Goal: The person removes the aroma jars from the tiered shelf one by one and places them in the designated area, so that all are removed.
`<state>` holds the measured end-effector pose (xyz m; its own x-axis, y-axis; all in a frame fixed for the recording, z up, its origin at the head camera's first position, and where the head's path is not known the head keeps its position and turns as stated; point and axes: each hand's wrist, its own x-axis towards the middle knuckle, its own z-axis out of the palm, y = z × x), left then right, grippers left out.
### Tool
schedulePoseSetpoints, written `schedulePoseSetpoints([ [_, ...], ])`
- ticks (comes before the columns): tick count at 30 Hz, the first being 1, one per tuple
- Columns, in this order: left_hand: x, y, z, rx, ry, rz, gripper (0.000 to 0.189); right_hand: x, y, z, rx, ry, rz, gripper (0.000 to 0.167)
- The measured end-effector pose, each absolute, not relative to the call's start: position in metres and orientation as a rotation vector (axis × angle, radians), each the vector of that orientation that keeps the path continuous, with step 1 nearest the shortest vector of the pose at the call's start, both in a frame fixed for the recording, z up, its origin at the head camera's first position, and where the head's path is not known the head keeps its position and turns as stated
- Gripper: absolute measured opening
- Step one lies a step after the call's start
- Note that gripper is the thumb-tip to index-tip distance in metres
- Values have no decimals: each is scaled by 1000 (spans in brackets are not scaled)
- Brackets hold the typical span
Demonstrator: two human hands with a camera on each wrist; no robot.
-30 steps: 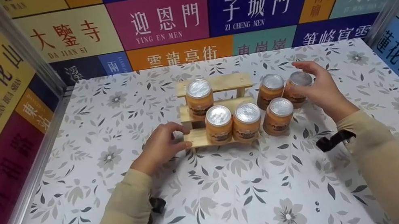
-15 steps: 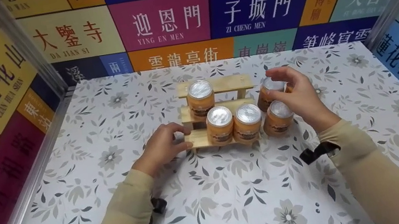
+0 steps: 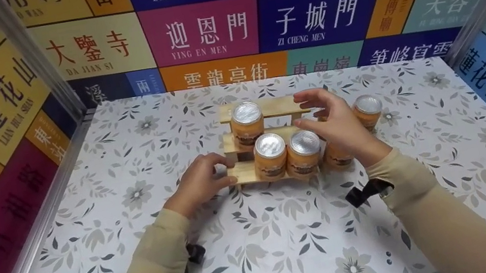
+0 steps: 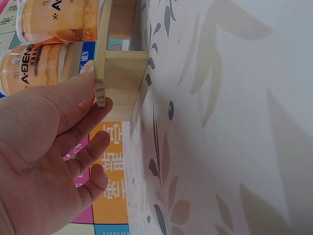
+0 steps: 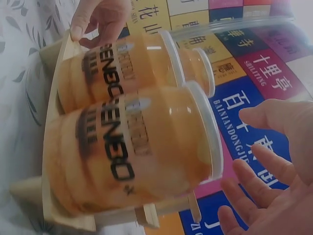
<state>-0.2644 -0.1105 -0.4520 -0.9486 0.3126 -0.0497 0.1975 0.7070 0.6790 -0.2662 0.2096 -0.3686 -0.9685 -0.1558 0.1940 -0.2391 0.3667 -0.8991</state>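
A three-step wooden rack [image 3: 244,171] stands mid-table. My left hand [image 3: 198,182] pinches the left end of its lowest step, thumb above and index finger below in the left wrist view. Two orange cans [image 3: 271,159] with silver lids stand side by side on that step. Another orange can [image 3: 247,123] sits on the left of the middle step. My right hand [image 3: 338,124] hovers by the rack's right end, fingers spread and holding nothing. In the right wrist view, its fingers [image 5: 252,183] are apart from the nearest can [image 5: 142,152].
Right of the rack, a can [image 3: 368,110] stands on the table. A nearer can [image 3: 339,157] and one behind it are partly hidden by my right hand. Printed walls [image 3: 204,30] enclose the patterned tabletop [image 3: 263,253] at the back and sides.
My right hand has moved left, from the rightmost can across the other loose cans to the rack's right end. The left hand keeps its grip on the rack. The head view has tilted slightly.
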Motion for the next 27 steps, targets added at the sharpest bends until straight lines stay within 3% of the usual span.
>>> schedulePoseSetpoints([
  [27,-263,-110,-450,382,2736,1070,34,-282,145,-366,486,-2712,1646,71],
])
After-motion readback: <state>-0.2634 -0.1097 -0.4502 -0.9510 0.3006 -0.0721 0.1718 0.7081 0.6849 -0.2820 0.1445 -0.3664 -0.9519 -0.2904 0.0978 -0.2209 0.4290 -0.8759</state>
